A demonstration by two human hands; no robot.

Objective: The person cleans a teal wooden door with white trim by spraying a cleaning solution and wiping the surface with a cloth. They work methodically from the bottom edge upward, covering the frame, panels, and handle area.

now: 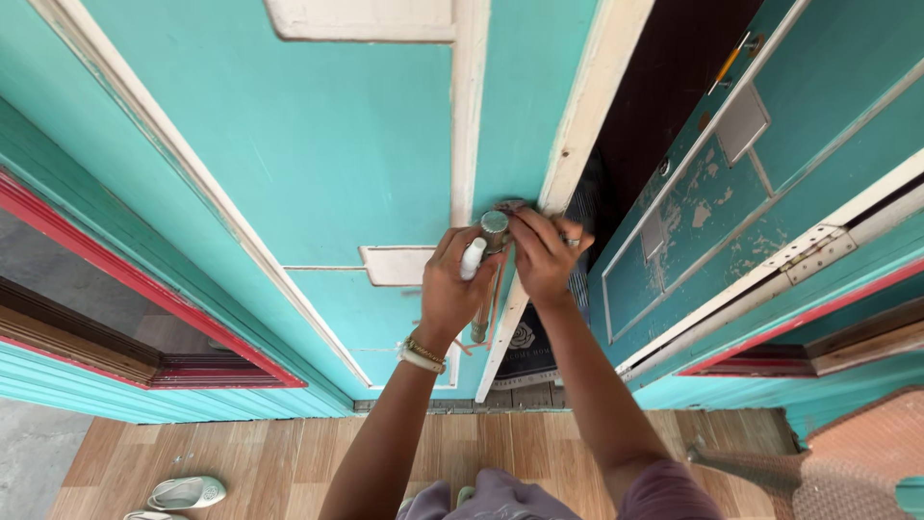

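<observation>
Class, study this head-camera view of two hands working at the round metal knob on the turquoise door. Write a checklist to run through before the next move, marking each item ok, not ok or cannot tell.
1. Left hand holds the white cylindrical object beside the round metal door knob: ok.
2. Right hand touches the knob at the door edge: ok.
3. Turquoise wooden door with cream trim stands ajar, dark gap showing: ok.
4. Knob firmly fixed: cannot tell.
5. Reddish strings hanging below the knob clear of the fingers: cannot tell.
6. Wood-patterned floor has a pale green shoe well to the left: ok.
</observation>
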